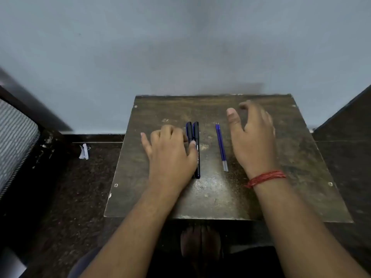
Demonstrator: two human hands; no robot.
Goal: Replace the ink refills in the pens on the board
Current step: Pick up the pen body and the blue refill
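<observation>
Board: worn brown slab, scuffed and mottled, a screw head near each corner; far edge against a pale wall, dark speckled floor on both sides.
Pens: two, capped, dark bodies with a blue tint, lying side by side and touching, left of the board's middle, long axes running away from the person. The right one shows pale lettering along its barrel, too small to read. The left one is mostly hidden under the hand; only its far end shows.
Refills: two thin blue tubes, side by side and touching, right of the pens with a bare strip of board between. Fine tips point to the wall; near ends are clear or whitish.
Left hand: palm down over the left pen, fingers curled loosely, little finger splayed out to the left, thumb tip resting on the pens. Cannot tell whether it grips a pen or only lies on it.
Right hand: just right of the refills, not touching them, fingers spread and slightly bent, thumb pointing to the wall, clamped on nothing.
Wrist band: red thread wound around the right wrist.
Paper scrap: white, crumpled, on the floor left of the board.
Chair: mesh back, far left edge, blurred.
</observation>
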